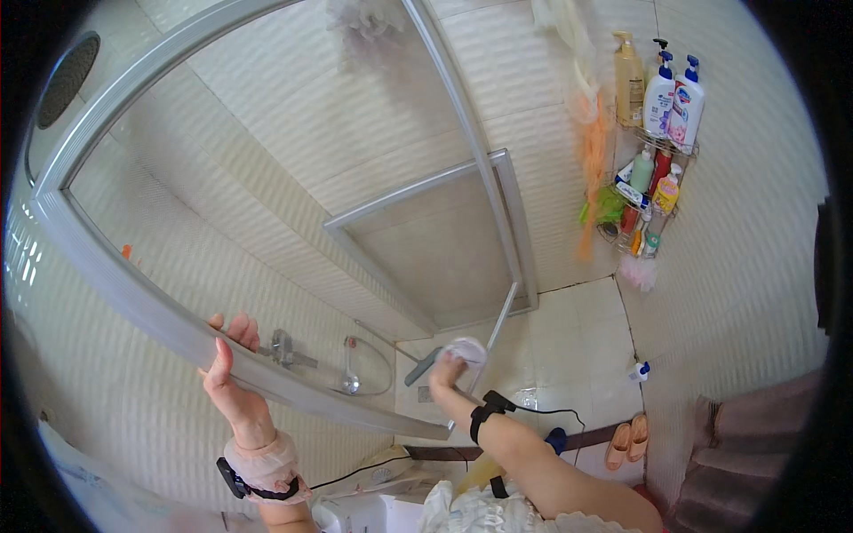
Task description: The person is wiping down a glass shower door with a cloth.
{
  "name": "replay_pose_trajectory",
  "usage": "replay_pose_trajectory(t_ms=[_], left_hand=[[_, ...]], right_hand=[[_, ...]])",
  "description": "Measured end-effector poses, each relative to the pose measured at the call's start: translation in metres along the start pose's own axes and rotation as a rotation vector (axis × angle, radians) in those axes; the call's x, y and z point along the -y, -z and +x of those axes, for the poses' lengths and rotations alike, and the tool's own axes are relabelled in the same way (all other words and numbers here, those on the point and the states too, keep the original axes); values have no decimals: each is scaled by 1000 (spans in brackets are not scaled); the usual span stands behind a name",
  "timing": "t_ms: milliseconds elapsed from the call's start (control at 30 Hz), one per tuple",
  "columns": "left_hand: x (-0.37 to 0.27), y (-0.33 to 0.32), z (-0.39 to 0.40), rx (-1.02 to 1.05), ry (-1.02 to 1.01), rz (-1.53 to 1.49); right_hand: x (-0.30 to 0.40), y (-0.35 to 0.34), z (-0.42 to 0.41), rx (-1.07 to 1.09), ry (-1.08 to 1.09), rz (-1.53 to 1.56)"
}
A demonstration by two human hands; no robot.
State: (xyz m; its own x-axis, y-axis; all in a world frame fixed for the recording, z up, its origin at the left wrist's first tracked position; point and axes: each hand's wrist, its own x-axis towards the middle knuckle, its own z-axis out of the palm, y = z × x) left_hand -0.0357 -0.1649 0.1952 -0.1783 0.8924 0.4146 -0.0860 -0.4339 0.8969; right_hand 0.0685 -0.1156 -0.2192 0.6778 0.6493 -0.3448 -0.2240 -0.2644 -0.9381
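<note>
My left hand (233,380) grips the edge of a grey-framed glass shower door (143,320), thumb on the near side and fingers curled over the far side. Lower down, my right hand (448,373) holds a pale, rounded cloth or pad (466,353) close to the bottom part of the door. Whether the pad touches the glass I cannot tell. Black straps with small devices and cables circle both forearms. Behind the pad, a grey squeegee or floor wiper (423,366) rests near the floor drain (424,394).
A wire corner rack (666,146) carries several bottles. Orange netting (593,166) hangs beside it. A second framed panel (420,253) stands farther back. Shower fittings (283,350) project from the left wall. Slippers (626,443), a small bottle (638,372) and brown towels (753,460) are at right.
</note>
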Motion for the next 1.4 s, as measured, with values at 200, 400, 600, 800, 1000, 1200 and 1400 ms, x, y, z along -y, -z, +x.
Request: replay_pose_trajectory(t_ms=[200, 400, 600, 800, 1000, 1200, 1400], left_hand=[[9, 2, -1, -53, -18, 63], [-1, -24, 7, -30, -36, 63], [-5, 32, 6, -32, -36, 69], [5, 2, 0, -91, -9, 100], [13, -12, 6, 6, 3, 14], [17, 11, 6, 5, 26, 1], [17, 12, 16, 69, 48, -64]], right_hand=[[162, 16, -164, 697, 269, 586], [-16, 30, -108, 536, 803, -75], [-103, 20, -70, 789, 366, -894], [8, -25, -93, 101, 158, 239], [127, 17, -151, 514, 602, 364], [38, 21, -41, 177, 568, 48], [-148, 56, 98, 27, 125, -267]])
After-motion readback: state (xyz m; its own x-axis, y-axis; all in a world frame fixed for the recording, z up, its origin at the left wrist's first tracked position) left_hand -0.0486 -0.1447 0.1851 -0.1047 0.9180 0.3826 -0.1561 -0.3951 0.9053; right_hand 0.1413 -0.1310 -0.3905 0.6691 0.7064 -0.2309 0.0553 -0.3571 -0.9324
